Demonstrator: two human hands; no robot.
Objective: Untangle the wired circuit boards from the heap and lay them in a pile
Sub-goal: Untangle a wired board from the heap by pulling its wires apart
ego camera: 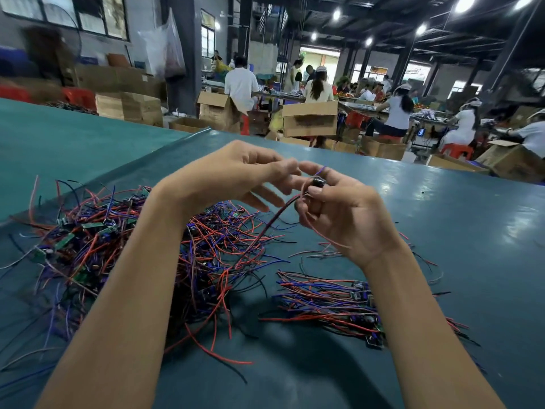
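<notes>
Right hand (pixel 339 214) fingers pinch one circuit board (pixel 318 183) above bench (pixel 442 202), its wires (pixel 265 228) trailing into heap (pixel 132 240). Left hand (pixel 236 175) beside it, blurred; can't tell if gripping. Prob. light, floppy, snaggy: hold board edges, not leads. Pile (pixel 333 299) lies below right wrist.

Both bare forearms rise from the lower edge and converge, wrists lifted. The left hand (pixel 236 175) arches palm down, fingers fanned toward the right hand (pixel 339 214), their tips blurred. The right hand, palm facing up, curls thumb and fingers round a small black part (pixel 318 183).
</notes>
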